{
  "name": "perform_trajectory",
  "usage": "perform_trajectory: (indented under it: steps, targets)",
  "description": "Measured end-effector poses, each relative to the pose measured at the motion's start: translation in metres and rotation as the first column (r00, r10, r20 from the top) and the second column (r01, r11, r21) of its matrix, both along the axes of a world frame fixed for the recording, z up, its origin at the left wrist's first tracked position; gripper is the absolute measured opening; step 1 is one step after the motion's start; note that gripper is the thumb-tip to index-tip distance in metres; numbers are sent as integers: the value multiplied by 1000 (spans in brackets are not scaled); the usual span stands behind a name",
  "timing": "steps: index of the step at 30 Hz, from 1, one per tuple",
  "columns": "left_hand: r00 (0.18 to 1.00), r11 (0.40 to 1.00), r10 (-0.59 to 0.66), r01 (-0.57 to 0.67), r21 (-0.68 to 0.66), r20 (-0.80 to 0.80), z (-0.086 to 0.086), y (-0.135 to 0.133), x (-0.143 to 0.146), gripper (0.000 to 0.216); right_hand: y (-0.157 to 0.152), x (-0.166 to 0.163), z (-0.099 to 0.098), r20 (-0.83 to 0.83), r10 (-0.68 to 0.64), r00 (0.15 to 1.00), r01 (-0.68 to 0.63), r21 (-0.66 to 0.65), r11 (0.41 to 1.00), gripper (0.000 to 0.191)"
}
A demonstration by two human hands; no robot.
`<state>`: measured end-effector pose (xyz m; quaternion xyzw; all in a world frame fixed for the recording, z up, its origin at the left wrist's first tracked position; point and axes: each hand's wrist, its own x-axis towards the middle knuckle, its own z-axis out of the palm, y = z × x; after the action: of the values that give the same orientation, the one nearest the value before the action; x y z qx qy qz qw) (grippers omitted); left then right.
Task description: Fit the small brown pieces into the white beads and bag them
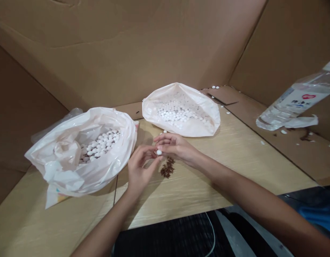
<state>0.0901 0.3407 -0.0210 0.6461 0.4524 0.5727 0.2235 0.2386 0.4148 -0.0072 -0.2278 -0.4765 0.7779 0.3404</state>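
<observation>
Two grips meet above the desk (pixel 234 160): the left grip (pixel 138 170) and right grip (pixel 178 147) together pinch one white pellet (pixel 159 152) at their fingertips, just above a heap of brown bits (pixel 167 167). A near bag (pixel 60 157) and a far bag (pixel 199 103) hold more pellets.

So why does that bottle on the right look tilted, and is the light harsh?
Head view: the bottle probably leans from wide-lens distortion at the edge; head view: light is soft, mild sheen on the left bag, faint shadows under the left hand and right hand, which pinch a sharp white piece.
</observation>
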Motion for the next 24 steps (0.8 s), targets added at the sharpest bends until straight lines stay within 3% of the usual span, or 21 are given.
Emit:
perform_trajectory:
  steps: [8,18,24]
  targets:
    - [985,984,73,-45,173,-156,9,-4,-3,20,-1,2,2,-59,41,997,-35,112,993,28]
    - [973,970,112,-64,234,-199,14,-7,-1,23,-4,5,2,-10,42,999,-38,281,959,32]
    - [957,952,148,-70,297,-250,19,-8,1,20,-6,4,1,-21,33,999,-25,307,951,27]
